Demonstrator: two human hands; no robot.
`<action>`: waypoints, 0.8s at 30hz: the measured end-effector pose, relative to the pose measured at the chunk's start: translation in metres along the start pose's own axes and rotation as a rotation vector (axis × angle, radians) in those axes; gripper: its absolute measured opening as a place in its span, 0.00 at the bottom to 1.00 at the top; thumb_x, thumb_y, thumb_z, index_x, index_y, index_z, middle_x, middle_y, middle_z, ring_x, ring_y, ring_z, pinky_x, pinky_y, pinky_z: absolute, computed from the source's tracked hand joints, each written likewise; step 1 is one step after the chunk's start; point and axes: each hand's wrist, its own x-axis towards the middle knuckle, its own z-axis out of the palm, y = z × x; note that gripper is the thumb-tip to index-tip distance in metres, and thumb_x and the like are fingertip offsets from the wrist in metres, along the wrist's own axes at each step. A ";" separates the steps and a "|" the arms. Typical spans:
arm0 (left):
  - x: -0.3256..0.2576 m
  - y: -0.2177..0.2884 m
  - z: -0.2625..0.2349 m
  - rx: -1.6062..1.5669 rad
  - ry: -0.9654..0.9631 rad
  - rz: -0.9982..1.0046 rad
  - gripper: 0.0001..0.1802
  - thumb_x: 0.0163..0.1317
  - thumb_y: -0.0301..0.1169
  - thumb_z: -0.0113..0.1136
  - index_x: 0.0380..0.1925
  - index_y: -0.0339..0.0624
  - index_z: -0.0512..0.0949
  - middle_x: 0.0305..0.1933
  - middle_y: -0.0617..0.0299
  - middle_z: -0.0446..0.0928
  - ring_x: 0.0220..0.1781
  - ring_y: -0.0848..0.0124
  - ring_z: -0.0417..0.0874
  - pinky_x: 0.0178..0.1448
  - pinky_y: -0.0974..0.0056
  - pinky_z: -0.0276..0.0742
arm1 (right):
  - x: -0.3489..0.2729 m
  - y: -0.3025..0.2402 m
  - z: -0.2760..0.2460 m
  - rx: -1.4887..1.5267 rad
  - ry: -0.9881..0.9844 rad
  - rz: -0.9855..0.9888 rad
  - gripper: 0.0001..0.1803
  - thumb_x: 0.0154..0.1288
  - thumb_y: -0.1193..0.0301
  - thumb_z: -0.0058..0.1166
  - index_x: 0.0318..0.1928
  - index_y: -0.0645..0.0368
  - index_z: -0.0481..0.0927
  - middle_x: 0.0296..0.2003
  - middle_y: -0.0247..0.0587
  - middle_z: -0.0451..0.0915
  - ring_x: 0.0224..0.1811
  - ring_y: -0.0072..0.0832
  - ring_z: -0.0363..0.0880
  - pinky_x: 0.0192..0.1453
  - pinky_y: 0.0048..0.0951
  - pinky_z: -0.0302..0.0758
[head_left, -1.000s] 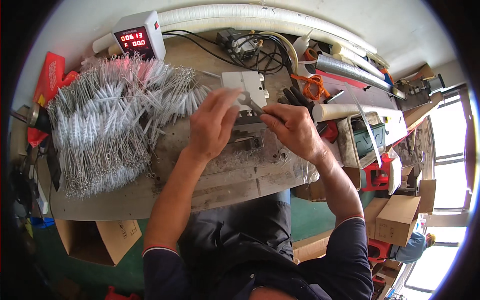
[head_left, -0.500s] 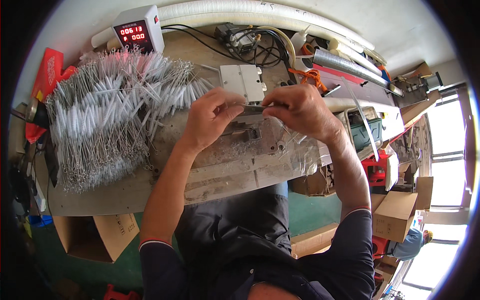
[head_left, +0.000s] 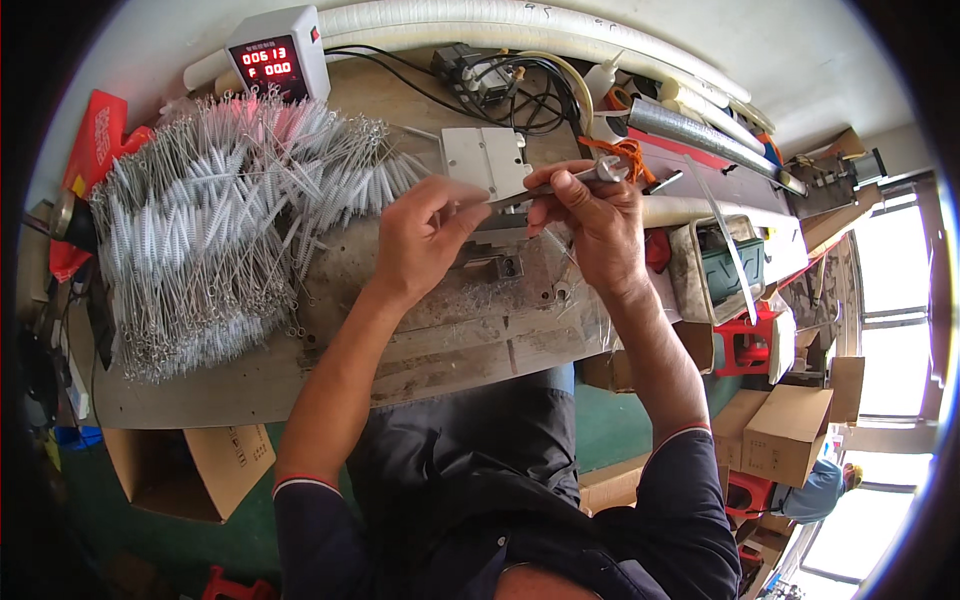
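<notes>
Above the bench, my right hand point(head_left: 598, 225) is closed around a slim grey metal tool point(head_left: 545, 188) with a silvery rounded end; its exact kind is unclear. My left hand point(head_left: 425, 240) is pinched just to the left, fingertips slightly blurred and close to the tool's left end. What sits in that pinch is too small to make out. Below and between the hands lies a small metal block fixture point(head_left: 508, 267) on a worn plate. Behind them stands a light grey metal box point(head_left: 484, 165). A large pile of white-bristled wire brushes point(head_left: 200, 230) with looped ends fills the left.
A controller with a red display point(head_left: 278, 60) stands behind the brushes. Black cables point(head_left: 540, 105) and long white tubes point(head_left: 450, 15) run along the back. At right sits a tray with a green bin point(head_left: 732, 268). Cardboard boxes point(head_left: 790, 430) and a red stool point(head_left: 745, 350) are beyond.
My right hand has turned palm-up and its fingers have opened out along the tool, whose silvery end now shows. The left hand stays nearly in place.
</notes>
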 end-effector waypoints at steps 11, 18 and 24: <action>0.007 -0.017 -0.003 0.334 0.216 0.264 0.08 0.65 0.23 0.67 0.44 0.41 0.84 0.39 0.58 0.83 0.27 0.67 0.80 0.33 0.64 0.76 | 0.019 0.004 -0.013 -0.351 -0.041 -0.058 0.08 0.73 0.76 0.62 0.46 0.69 0.86 0.38 0.42 0.90 0.34 0.22 0.88 0.38 0.25 0.85; 0.005 -0.018 0.001 0.362 0.193 0.256 0.08 0.65 0.22 0.66 0.43 0.42 0.83 0.39 0.59 0.83 0.31 0.61 0.86 0.35 0.61 0.80 | 0.022 0.004 -0.002 -0.348 -0.054 -0.016 0.09 0.73 0.73 0.64 0.45 0.69 0.86 0.34 0.41 0.89 0.32 0.21 0.87 0.38 0.24 0.85; 0.003 -0.020 0.003 0.354 0.180 0.293 0.05 0.67 0.24 0.68 0.42 0.40 0.85 0.37 0.60 0.83 0.27 0.72 0.77 0.33 0.66 0.74 | 0.029 0.001 0.004 -0.484 -0.127 -0.014 0.10 0.74 0.71 0.63 0.45 0.68 0.86 0.33 0.40 0.88 0.31 0.19 0.86 0.36 0.23 0.85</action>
